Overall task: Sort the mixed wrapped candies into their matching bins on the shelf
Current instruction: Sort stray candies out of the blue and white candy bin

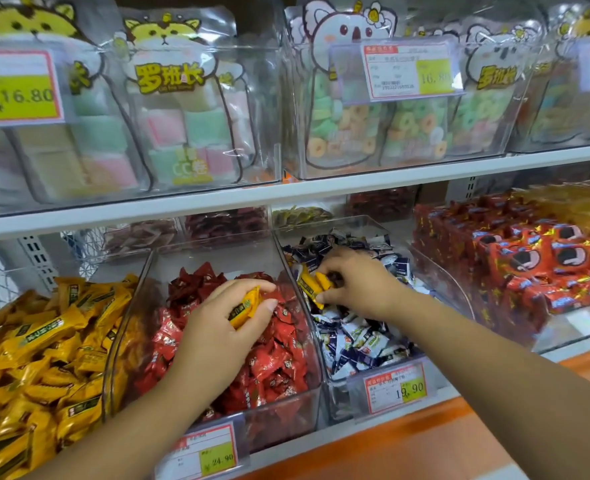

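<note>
Both arms reach forward, left hand [222,323] pinching a yellow candy [245,306], right hand [361,282] gripping yellow candies [310,285].

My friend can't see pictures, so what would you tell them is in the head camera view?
A person's left hand holds a yellow candy above a bin of red candies, while the right hand pinches yellow pieces above the blue-and-white candies next door. The matching yellow pile lies in the bin furthest left.

Bright, even shop light; glare on the clear upper bags [186,109]; edges bowed and softly blurred.
</note>
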`<control>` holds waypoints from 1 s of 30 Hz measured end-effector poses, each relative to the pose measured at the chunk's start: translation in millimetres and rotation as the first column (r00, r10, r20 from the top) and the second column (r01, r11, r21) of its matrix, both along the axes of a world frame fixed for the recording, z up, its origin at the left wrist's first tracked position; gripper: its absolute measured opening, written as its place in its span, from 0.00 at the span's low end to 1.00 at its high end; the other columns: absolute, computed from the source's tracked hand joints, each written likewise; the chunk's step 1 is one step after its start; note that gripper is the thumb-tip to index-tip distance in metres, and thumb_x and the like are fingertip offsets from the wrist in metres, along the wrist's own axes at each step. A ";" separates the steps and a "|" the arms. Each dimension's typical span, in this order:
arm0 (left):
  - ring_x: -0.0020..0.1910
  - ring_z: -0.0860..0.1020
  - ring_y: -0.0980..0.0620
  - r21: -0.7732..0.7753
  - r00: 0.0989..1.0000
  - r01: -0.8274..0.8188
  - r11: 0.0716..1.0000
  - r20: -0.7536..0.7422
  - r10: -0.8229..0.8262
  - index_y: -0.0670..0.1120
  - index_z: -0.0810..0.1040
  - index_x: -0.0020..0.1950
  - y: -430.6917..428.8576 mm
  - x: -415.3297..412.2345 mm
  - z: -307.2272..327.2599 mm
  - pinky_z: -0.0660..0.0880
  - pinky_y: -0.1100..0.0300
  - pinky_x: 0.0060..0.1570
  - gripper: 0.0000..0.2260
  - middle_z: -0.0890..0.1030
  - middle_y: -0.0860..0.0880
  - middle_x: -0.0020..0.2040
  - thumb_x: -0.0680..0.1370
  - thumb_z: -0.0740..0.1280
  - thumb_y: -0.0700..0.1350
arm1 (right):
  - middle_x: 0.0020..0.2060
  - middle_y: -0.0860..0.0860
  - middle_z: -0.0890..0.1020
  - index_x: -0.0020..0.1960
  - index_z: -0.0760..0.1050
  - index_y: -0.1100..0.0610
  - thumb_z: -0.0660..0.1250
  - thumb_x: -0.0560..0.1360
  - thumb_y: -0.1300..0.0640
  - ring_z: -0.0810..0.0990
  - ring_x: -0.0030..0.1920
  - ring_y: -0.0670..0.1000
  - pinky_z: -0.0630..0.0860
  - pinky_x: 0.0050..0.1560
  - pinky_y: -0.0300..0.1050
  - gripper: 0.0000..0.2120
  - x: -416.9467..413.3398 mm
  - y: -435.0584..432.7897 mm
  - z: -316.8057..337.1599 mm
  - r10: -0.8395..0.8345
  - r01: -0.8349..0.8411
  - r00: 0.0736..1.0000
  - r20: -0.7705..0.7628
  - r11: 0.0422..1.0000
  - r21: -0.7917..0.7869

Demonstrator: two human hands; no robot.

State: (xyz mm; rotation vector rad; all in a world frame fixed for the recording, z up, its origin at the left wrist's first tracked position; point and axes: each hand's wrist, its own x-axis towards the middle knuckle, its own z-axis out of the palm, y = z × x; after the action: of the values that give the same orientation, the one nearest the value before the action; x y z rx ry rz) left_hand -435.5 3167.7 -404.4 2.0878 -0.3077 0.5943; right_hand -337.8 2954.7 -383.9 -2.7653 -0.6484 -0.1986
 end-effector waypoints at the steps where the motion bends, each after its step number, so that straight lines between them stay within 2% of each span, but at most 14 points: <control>1: 0.40 0.78 0.62 -0.021 1.000 -0.013 1.000 -0.005 0.013 0.60 0.80 0.49 0.6 -0.1 0.3 0.71 0.63 0.38 0.05 0.78 0.64 0.46 0.76 0.69 0.50 | 0.61 0.49 0.74 0.60 0.76 0.52 0.73 0.71 0.47 0.74 0.59 0.52 0.71 0.61 0.49 0.20 -1.4 -6.2 4.4 0.025 -0.019 0.999 -0.046 0.992 0.127; 3: 0.34 0.76 0.61 -0.030 1.000 -0.025 0.999 -0.016 0.024 0.58 0.80 0.45 0.1 -0.1 0.6 0.71 0.63 0.35 0.01 0.78 0.61 0.40 0.75 0.70 0.51 | 0.55 0.46 0.76 0.53 0.77 0.52 0.75 0.71 0.52 0.79 0.50 0.49 0.75 0.54 0.47 0.14 -9.1 -14.1 12.1 0.066 -0.012 0.988 -0.142 0.937 0.348; 5: 0.31 0.74 0.60 -0.027 0.999 -0.014 1.000 -0.031 0.013 0.56 0.79 0.43 -2.1 0.5 0.2 0.72 0.61 0.33 0.02 0.77 0.60 0.36 0.75 0.71 0.50 | 0.50 0.46 0.78 0.52 0.76 0.52 0.75 0.70 0.54 0.81 0.44 0.48 0.78 0.49 0.46 0.13 -13.2 -19.3 14.8 0.069 0.030 0.979 -0.193 0.883 0.469; 8: 0.29 0.74 0.59 -0.039 0.999 0.006 0.999 -0.048 -0.008 0.55 0.78 0.42 -5.4 1.7 0.7 0.71 0.62 0.32 0.04 0.76 0.60 0.35 0.74 0.72 0.50 | 0.44 0.45 0.79 0.52 0.76 0.49 0.74 0.72 0.55 0.80 0.38 0.50 0.76 0.37 0.41 0.11 -18.3 -26.0 19.3 0.052 0.074 0.976 -0.211 0.833 0.549; 10: 0.29 0.73 0.60 -0.047 0.999 0.006 0.999 -0.053 -0.009 0.55 0.78 0.42 -5.8 2.6 0.5 0.69 0.64 0.32 0.04 0.76 0.61 0.35 0.74 0.72 0.50 | 0.42 0.46 0.79 0.54 0.77 0.47 0.73 0.74 0.56 0.77 0.31 0.48 0.69 0.27 0.35 0.11 -21.8 -31.0 22.6 0.045 0.105 0.970 -0.239 0.808 0.580; 12: 0.29 0.73 0.61 -0.048 0.998 0.000 0.999 -0.055 -0.003 0.56 0.78 0.43 -5.5 2.4 1.3 0.69 0.66 0.32 0.04 0.76 0.62 0.35 0.74 0.72 0.50 | 0.40 0.49 0.80 0.57 0.77 0.48 0.71 0.75 0.57 0.74 0.26 0.43 0.65 0.23 0.32 0.12 -25.9 -33.1 25.5 0.049 0.122 0.964 -0.262 0.790 0.600; 14: 0.31 0.74 0.62 -0.041 0.999 -0.004 0.999 -0.041 0.002 0.56 0.79 0.43 -4.5 0.0 4.4 0.69 0.69 0.33 0.04 0.76 0.61 0.36 0.73 0.73 0.49 | 0.38 0.53 0.81 0.57 0.77 0.47 0.71 0.75 0.57 0.76 0.27 0.43 0.68 0.27 0.34 0.12 -29.7 -28.9 28.1 0.076 0.113 0.962 -0.260 0.760 0.640; 16: 0.36 0.76 0.61 -0.023 1.000 -0.010 1.000 -0.025 0.010 0.57 0.79 0.43 -1.1 -5.3 8.6 0.69 0.71 0.37 0.05 0.78 0.59 0.39 0.73 0.73 0.48 | 0.39 0.56 0.82 0.55 0.77 0.43 0.72 0.74 0.54 0.77 0.33 0.49 0.71 0.33 0.40 0.12 -32.4 -17.5 31.9 0.088 0.091 0.970 -0.228 0.735 0.671; 19: 0.42 0.78 0.61 0.046 1.000 -0.018 0.999 -0.005 0.018 0.57 0.80 0.44 13.1 -17.5 14.0 0.68 0.74 0.40 0.05 0.80 0.59 0.42 0.72 0.74 0.48 | 0.39 0.56 0.82 0.56 0.78 0.45 0.72 0.74 0.57 0.78 0.34 0.52 0.73 0.33 0.42 0.12 -35.5 11.0 39.3 0.155 0.033 0.970 -0.189 0.685 0.728; 21: 0.43 0.78 0.61 0.102 1.000 -0.021 0.995 -0.014 0.022 0.57 0.80 0.44 27.1 -28.3 15.2 0.68 0.74 0.41 0.04 0.80 0.60 0.43 0.73 0.73 0.50 | 0.40 0.57 0.83 0.55 0.79 0.46 0.72 0.74 0.59 0.81 0.38 0.57 0.77 0.40 0.50 0.13 -38.3 36.3 43.4 0.204 0.000 0.962 -0.181 0.663 0.748; 22: 0.44 0.78 0.62 0.117 0.999 -0.018 0.993 -0.027 0.021 0.58 0.80 0.44 33.8 -34.5 15.7 0.68 0.74 0.40 0.04 0.79 0.61 0.44 0.73 0.73 0.51 | 0.40 0.55 0.84 0.54 0.79 0.46 0.72 0.73 0.59 0.82 0.39 0.56 0.78 0.42 0.50 0.12 -39.3 49.0 44.2 0.230 -0.023 0.958 -0.173 0.659 0.752; 26: 0.46 0.76 0.65 0.207 0.998 0.066 0.976 -0.030 -0.061 0.56 0.79 0.48 52.8 -59.3 15.1 0.67 0.74 0.43 0.07 0.78 0.62 0.48 0.73 0.72 0.55 | 0.36 0.50 0.83 0.52 0.79 0.49 0.72 0.73 0.62 0.80 0.33 0.46 0.75 0.36 0.36 0.11 -44.2 110.1 48.4 0.326 -0.066 0.928 -0.178 0.616 0.785; 30: 0.46 0.76 0.65 0.188 0.996 0.082 0.979 -0.042 -0.075 0.54 0.80 0.48 74.1 -73.9 13.5 0.66 0.75 0.44 0.06 0.77 0.66 0.45 0.74 0.73 0.52 | 0.39 0.48 0.81 0.53 0.79 0.52 0.72 0.72 0.65 0.77 0.32 0.41 0.71 0.30 0.30 0.13 -47.7 187.4 58.2 0.411 -0.104 0.888 -0.207 0.617 0.780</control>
State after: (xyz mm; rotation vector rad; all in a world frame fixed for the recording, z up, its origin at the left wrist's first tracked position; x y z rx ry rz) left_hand -509.3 3241.8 -390.9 2.2541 -0.4400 0.4975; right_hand -385.6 3142.1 -325.6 -1.7893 -0.6621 0.1095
